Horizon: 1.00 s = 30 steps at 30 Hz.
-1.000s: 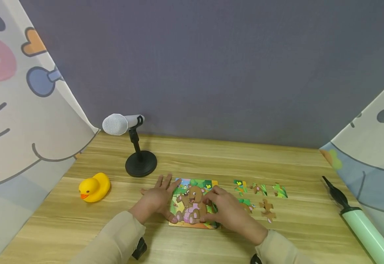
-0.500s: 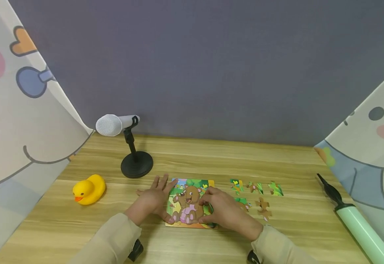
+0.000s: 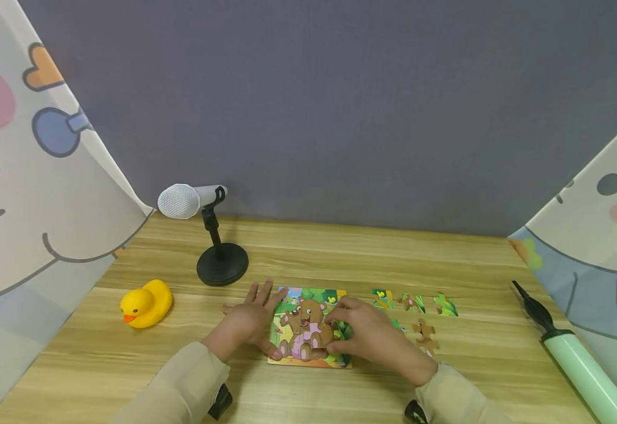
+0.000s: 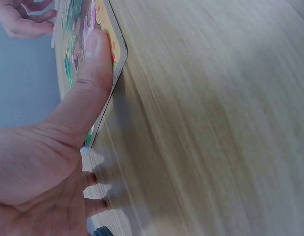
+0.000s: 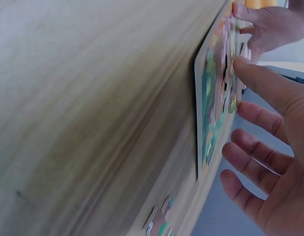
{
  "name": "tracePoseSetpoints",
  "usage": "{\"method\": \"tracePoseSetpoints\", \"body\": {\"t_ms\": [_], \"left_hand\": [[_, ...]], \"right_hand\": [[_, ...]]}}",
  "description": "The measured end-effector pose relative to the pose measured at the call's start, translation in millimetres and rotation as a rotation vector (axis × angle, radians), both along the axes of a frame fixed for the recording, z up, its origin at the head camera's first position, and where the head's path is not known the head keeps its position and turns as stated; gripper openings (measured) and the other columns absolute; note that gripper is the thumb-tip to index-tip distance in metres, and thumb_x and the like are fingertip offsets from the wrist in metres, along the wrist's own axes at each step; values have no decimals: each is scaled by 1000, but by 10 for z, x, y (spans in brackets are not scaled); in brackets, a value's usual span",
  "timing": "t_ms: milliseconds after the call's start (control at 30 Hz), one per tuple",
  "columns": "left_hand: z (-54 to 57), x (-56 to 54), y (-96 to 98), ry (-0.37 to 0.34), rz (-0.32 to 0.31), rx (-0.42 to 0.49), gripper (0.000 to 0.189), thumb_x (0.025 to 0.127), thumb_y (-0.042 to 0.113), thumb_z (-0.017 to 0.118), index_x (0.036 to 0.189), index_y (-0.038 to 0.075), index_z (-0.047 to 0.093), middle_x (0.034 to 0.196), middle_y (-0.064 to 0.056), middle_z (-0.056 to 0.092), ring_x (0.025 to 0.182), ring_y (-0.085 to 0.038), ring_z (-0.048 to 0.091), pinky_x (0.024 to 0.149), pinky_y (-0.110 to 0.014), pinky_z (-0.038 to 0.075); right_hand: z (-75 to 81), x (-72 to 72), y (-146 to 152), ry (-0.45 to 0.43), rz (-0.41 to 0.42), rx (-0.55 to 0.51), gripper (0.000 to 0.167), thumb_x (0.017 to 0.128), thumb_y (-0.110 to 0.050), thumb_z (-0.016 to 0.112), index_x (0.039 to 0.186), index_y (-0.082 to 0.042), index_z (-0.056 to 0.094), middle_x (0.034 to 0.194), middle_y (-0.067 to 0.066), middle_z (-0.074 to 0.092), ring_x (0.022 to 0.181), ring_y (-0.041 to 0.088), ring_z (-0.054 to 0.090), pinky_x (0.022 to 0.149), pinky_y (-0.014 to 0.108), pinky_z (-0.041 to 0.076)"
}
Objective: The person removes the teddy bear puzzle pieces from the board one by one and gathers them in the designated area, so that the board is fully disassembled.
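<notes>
A jigsaw puzzle (image 3: 311, 363) with a picture of bears lies flat at the middle of the table. My left hand (image 3: 249, 321) is spread at its left side, with the thumb resting on the near left corner, as the left wrist view shows. Thumb and index finger of my right hand (image 3: 368, 334) pinch a brown puzzle piece (image 3: 325, 334) with part of a bear on it. In the right wrist view this puzzle piece (image 5: 233, 93) stands out over the puzzle's surface, while the other fingers are loosely bent.
Several loose puzzle pieces (image 3: 425, 334) lie right of the puzzle, one partly behind my right hand. A yellow rubber duck (image 3: 146, 304) and a microphone on a stand (image 3: 222, 264) are to the left. A green hand pump (image 3: 579, 365) lies at the right edge.
The right hand has shifted slightly right and away from me with the pinched puzzle piece, which now sits out of line with the picture. The left hand stays at the puzzle's corner.
</notes>
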<state>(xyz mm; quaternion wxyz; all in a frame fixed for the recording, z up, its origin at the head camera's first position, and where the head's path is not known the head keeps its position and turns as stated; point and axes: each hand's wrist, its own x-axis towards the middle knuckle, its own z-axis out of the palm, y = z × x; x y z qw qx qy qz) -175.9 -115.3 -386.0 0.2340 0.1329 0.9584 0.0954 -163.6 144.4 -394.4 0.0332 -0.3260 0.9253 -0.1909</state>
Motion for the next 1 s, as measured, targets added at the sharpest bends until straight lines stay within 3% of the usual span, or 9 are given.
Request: {"method": "tracePoseSetpoints", "body": {"t_ms": [400,700,867,1000], "left_hand": [[2,-3,9,0,0,-3,128,64,48,94,162,12,20,168,-22,8,152,-48,7,89,-89,28],[1,-3,9,0,1,-7,128,64,49,94,163,13,20,168,-22,8,153,-47,7,90,-88,29],[20,-1,17,-4,2,-12,128,65,48,94,162,12,19,168,-22,8,153,-47,7,90,-88,29],[20,-2,20,-7,5,-13,128,65,48,94,162,12,20,168,-23,9,153,-47,7,90,-88,29]], "right_hand": [[72,-5,234,16,5,-69,41,79,-30,89,114,-14,75,105,-4,63,80,10,57,67,25,50],[200,13,493,-53,-30,-115,41,82,-31,86,118,-15,74,111,-2,64,69,-2,55,63,25,49],[241,21,650,-38,-56,-101,42,83,-34,85,118,-15,73,117,2,65,80,9,64,68,28,54],[225,24,781,-8,-52,-127,40,83,-35,85,117,-16,74,108,-3,65,87,17,65,69,32,56]]}}
